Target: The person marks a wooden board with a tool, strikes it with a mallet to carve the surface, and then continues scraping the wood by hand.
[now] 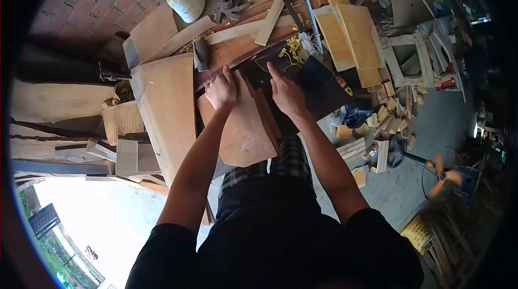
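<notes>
Resting on board (pixel 245 127): left hand (pixel 221 90) | fingertips hidden | right hand (pixel 288 96): index extended, palm hidden | can't tell either grip

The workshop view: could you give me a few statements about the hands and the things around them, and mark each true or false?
1. The left hand is at the far end of a wooden board. True.
2. The right hand is lifting the white jug. False: the jug stands beyond both hands, near the brick wall.
3. The right hand's index finger is stretched out. True.
4. The fan has green blades. False: they are orange.
5. The fan is on the person's right. True.
</notes>
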